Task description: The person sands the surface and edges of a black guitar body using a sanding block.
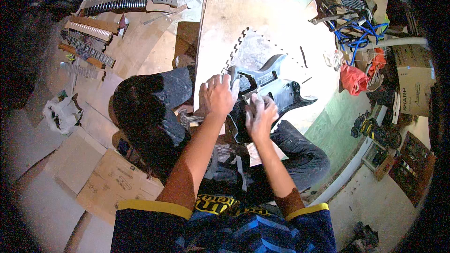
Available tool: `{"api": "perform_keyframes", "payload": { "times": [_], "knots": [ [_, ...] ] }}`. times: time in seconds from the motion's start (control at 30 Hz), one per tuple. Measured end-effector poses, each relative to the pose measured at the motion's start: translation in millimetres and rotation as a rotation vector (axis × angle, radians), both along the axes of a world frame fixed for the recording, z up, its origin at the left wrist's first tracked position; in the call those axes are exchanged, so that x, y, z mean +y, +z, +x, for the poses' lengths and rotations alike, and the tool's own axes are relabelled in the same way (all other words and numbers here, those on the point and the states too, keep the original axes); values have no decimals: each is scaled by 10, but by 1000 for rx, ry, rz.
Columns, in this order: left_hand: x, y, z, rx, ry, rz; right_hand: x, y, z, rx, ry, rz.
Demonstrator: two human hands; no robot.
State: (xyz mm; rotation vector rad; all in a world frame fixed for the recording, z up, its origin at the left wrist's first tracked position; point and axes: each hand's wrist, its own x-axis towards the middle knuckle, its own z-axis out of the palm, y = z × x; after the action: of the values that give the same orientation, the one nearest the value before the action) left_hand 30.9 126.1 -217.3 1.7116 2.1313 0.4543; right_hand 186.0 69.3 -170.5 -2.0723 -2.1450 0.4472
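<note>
L hand (218, 94) clamps grey guitar body (274, 84) at its near edge on the board (220, 28), R hand (259, 115) presses a small pad: keep strokes flat & even

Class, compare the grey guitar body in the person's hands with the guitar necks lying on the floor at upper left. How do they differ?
The guitar body is broad, curved and grey; the guitar necks are long, narrow and mostly brown. The body is held by both hands over the lap; the necks lie untouched in a row on the floor. Both are unassembled guitar parts.
</note>
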Motion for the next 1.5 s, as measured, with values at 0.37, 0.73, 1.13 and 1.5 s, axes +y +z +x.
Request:
{"api": "perform_keyframes", "payload": {
  "times": [0.37,0.73,1.13,1.5],
  "knots": [
    [16,76,24,-20,-1,-21,108,39,190,-52,30,48],
    [20,115,-9,-2,-21,-70,273,-48,352,-59,17,30],
    [8,45,13,-21,-42,-103,829,-15,750,-171,-233,124],
    [39,335,162,-12,-86,-118,-70,694,1663,522,-492,123]
  ]
}}
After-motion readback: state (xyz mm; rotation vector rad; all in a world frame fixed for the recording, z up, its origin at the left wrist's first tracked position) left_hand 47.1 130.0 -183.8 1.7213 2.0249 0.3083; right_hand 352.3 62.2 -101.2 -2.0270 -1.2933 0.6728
